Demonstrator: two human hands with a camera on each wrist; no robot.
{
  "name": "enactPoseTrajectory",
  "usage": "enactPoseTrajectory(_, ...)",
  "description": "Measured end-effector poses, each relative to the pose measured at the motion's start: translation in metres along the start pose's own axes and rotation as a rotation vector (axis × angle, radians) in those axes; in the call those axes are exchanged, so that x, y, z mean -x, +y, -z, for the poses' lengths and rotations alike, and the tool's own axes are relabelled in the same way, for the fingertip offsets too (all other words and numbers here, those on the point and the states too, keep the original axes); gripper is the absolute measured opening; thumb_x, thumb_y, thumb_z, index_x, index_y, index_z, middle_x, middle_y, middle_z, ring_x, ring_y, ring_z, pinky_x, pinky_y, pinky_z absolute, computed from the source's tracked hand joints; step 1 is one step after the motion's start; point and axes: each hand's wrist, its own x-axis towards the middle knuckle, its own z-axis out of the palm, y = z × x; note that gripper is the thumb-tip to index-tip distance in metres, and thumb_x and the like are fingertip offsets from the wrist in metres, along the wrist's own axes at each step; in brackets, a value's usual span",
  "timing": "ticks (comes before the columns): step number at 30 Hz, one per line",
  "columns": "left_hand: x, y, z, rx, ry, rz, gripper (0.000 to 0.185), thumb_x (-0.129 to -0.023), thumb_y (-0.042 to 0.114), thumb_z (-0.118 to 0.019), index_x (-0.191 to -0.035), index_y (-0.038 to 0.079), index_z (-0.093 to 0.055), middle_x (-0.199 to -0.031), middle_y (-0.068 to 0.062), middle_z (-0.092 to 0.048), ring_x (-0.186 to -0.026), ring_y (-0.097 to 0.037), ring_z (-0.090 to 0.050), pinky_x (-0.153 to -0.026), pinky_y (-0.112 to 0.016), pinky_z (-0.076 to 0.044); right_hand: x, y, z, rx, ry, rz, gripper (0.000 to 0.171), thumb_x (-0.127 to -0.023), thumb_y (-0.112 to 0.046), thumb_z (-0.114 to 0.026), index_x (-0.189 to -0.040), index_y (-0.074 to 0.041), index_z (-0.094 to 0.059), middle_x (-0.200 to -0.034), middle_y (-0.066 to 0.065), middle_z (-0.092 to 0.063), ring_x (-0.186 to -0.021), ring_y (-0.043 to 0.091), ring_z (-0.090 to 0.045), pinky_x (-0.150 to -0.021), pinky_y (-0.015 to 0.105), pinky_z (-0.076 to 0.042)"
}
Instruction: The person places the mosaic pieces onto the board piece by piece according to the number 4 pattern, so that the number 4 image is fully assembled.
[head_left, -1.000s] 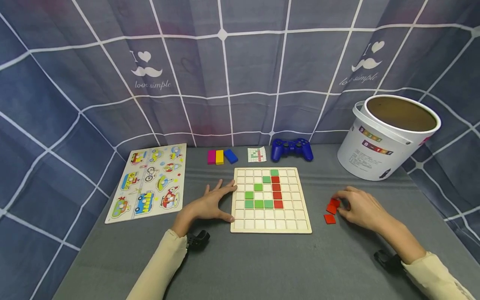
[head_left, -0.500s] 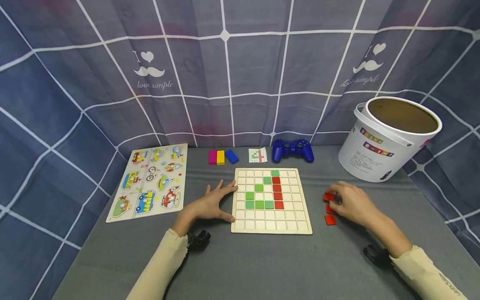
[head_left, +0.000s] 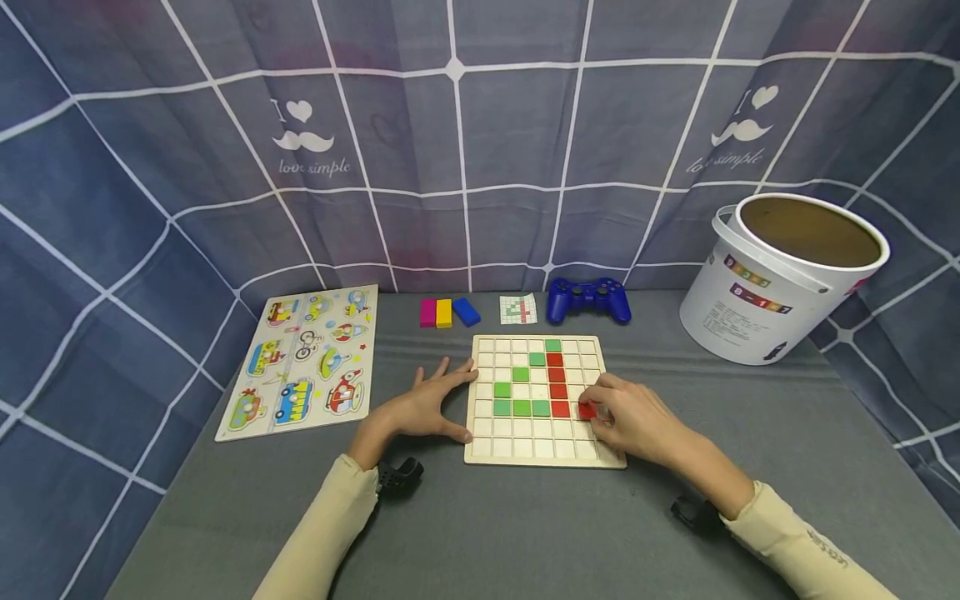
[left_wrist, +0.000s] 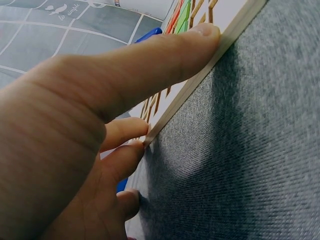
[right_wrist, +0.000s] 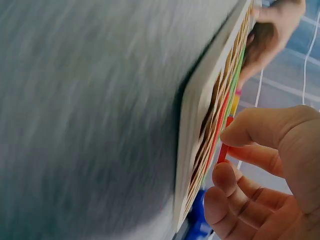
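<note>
A wooden grid board (head_left: 525,446) lies mid-table with several green tiles (head_left: 521,407) and a column of red tiles (head_left: 556,373) set in it. My left hand (head_left: 431,406) rests flat against the board's left edge (left_wrist: 200,82), thumb and fingers (left_wrist: 165,60) straight along it. My right hand (head_left: 626,417) is over the board's right part and pinches a red tile (head_left: 587,409) just right of the red column's lowest tile. In the right wrist view the red tile (right_wrist: 223,145) sits between thumb and fingertips above the board (right_wrist: 192,130).
A white bucket (head_left: 780,279) stands at the back right. A blue game controller (head_left: 588,300), a small pattern card (head_left: 518,309) and pink, yellow and blue blocks (head_left: 447,312) lie behind the board. A vehicle puzzle board (head_left: 303,360) lies at the left.
My right hand picked a red tile from the loose pile at the right and carried it left onto the board. The left hand stayed at the board's edge.
</note>
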Motion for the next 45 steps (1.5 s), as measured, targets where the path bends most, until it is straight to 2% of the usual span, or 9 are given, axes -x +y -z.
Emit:
enactPoseTrajectory(6, -0.001, -0.001, 0.001, -0.001, -0.005, 0.001, 0.103, -0.077, 0.038, -0.087, -0.159, 0.015, -0.029, -0.167, -0.002, -0.009, -0.151, -0.036, 0.007, -0.112, -0.065, 0.012, -0.004, -0.017, -0.012, -0.032, 0.017, 0.087, 0.028, -0.071, -0.003, -0.074, -0.097, -0.014, -0.076, -0.086, -0.006, -0.058, -0.057, 0.001, -0.04, -0.048, 0.021, -0.035)
enactPoseTrajectory(16, 0.001, 0.001, 0.0, 0.003, 0.004, 0.01, 0.103, -0.076, 0.037, -0.088, -0.159, 0.015, -0.03, -0.167, -0.002, -0.011, -0.151, -0.036, 0.006, -0.113, -0.065, 0.011, -0.008, -0.027, -0.02, -0.052, -0.006, 0.125, 0.023, -0.074, -0.005, -0.075, -0.095, -0.014, -0.075, -0.082, -0.006, -0.053, -0.056, 0.0, -0.038, -0.049, 0.02, -0.034)
enactPoseTrajectory(22, 0.001, 0.0, -0.001, -0.005, 0.003, 0.024, 0.104, -0.077, 0.038, -0.088, -0.159, 0.015, -0.029, -0.167, 0.0, -0.01, -0.151, -0.035, 0.006, -0.113, -0.065, 0.011, 0.006, -0.018, -0.009, -0.052, 0.026, 0.021, 0.023, -0.078, -0.016, -0.081, -0.1, -0.015, -0.076, -0.091, -0.005, -0.06, -0.061, 0.002, -0.045, -0.052, 0.023, -0.039)
enactPoseTrajectory(27, 0.0, 0.001, -0.001, -0.004, -0.003, 0.025, 0.104, -0.077, 0.038, -0.087, -0.16, 0.016, -0.028, -0.167, 0.001, -0.008, -0.151, -0.033, 0.007, -0.113, -0.064, 0.011, 0.035, 0.01, 0.012, 0.001, 0.07, -0.11, 0.025, -0.078, -0.013, -0.08, -0.102, -0.011, -0.075, -0.088, -0.004, -0.059, -0.063, 0.003, -0.046, -0.051, 0.024, -0.037)
enactPoseTrajectory(31, 0.001, 0.001, 0.001, 0.003, -0.007, 0.027, 0.105, -0.077, 0.038, -0.087, -0.16, 0.016, -0.027, -0.167, 0.0, -0.008, -0.151, -0.034, 0.008, -0.113, -0.064, 0.012, 0.056, 0.034, 0.026, 0.039, 0.096, -0.178, 0.024, -0.076, -0.009, -0.08, -0.1, -0.012, -0.076, -0.087, -0.005, -0.06, -0.064, 0.003, -0.046, -0.052, 0.025, -0.037)
enactPoseTrajectory(37, 0.002, 0.0, 0.003, 0.007, 0.007, 0.018, 0.104, -0.077, 0.037, -0.088, -0.16, 0.016, -0.028, -0.167, -0.001, -0.008, -0.151, -0.035, 0.007, -0.113, -0.065, 0.012, 0.069, 0.054, 0.034, 0.06, 0.092, -0.217, 0.021, -0.077, -0.011, -0.083, -0.097, -0.013, -0.076, -0.086, -0.005, -0.061, -0.063, 0.002, -0.047, -0.051, 0.025, -0.037)
enactPoseTrajectory(45, 0.0, -0.001, 0.0, -0.003, -0.006, 0.011, 0.104, -0.077, 0.039, -0.087, -0.16, 0.016, -0.027, -0.167, -0.001, -0.008, -0.151, -0.036, 0.007, -0.112, -0.066, 0.011, 0.068, 0.063, 0.028, 0.053, 0.097, -0.208, 0.02, -0.075, -0.01, -0.082, -0.093, -0.011, -0.076, -0.082, -0.007, -0.061, -0.062, 0.002, -0.048, -0.051, 0.025, -0.038)
